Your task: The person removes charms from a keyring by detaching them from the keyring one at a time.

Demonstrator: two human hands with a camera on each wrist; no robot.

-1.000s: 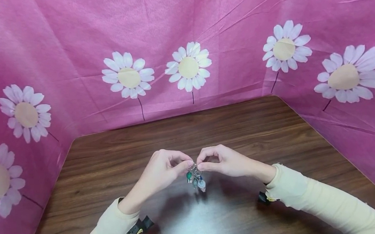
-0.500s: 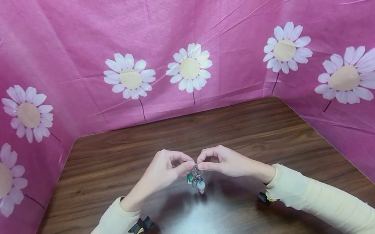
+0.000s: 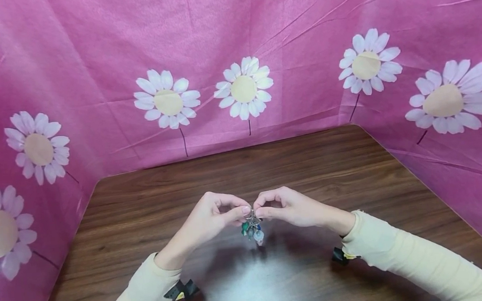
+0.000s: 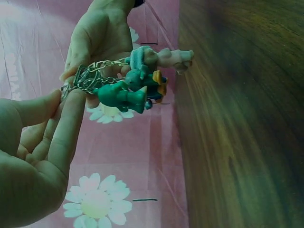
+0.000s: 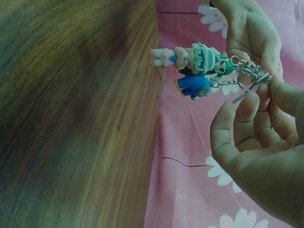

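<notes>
A bunch of figurine keychains point(image 3: 253, 231) hangs over the table between both hands. My left hand point(image 3: 212, 215) pinches the metal rings at the top of the bunch with thumb and index finger. From the other side my right hand point(image 3: 291, 208) pinches the same cluster of rings point(image 5: 251, 73), its fingertips close to the left's. A green figurine point(image 4: 118, 96) shows plainly in the left wrist view. The right wrist view shows a blue figurine point(image 5: 194, 84) with yellow feet and a pale one with a mint-green hat point(image 5: 203, 58). Fingertips partly hide the rings.
The brown wood-grain table point(image 3: 310, 164) lies under the hands. A pink cloth point(image 3: 298, 18) printed with white daisies stands around its back and sides. Dark straps sit at both sleeve cuffs.
The hanging figurines have swung and turned slightly below the rings. Both hands stay almost where they were, still pinching the rings.
</notes>
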